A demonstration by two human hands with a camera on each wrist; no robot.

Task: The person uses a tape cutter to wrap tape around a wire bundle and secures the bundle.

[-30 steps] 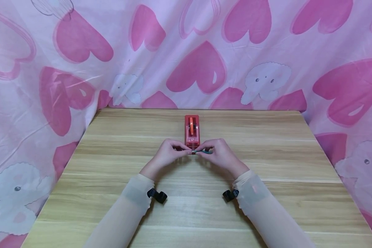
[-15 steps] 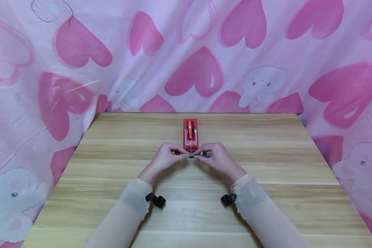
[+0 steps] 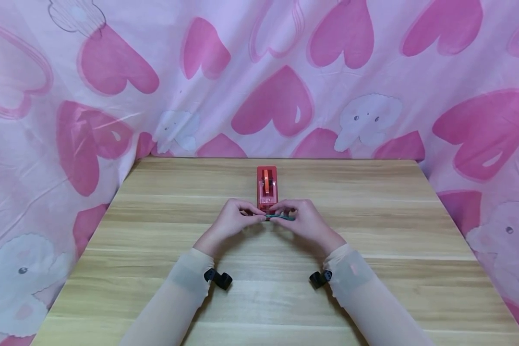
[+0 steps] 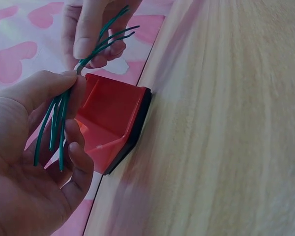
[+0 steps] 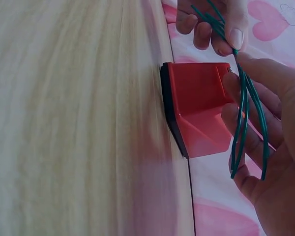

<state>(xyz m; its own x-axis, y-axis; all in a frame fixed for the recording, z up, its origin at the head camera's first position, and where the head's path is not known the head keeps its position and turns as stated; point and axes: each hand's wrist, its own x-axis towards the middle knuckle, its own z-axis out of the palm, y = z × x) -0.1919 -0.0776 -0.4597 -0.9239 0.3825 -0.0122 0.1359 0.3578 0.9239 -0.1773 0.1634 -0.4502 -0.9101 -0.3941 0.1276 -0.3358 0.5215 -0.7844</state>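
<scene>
A bundle of thin green wires (image 4: 58,118) is held over the table in front of a red tape dispenser (image 3: 267,187). My left hand (image 3: 235,214) pinches the bundle at its middle between thumb and forefinger, and the wire ends fan out over the palm in the left wrist view. From the other side, my right hand (image 3: 304,217) has its curled fingers around the wires, thumb and forefinger slightly parted in the head view. A small pale band (image 4: 78,69) shows on the bundle between the two hands. The dispenser's red front (image 5: 199,98) stands just behind the fingertips.
The wooden table (image 3: 363,288) runs back to a pink curtain (image 3: 268,43) with hearts, which also hangs at both sides. An orange roll core (image 3: 266,181) sits in the dispenser. Black wrist cameras (image 3: 218,278) are strapped to both sleeves.
My right thumb and forefinger have parted a little, showing more green wire between them. The left hand keeps its pinch. The whole view has shifted slightly; the dispenser stays in place.
</scene>
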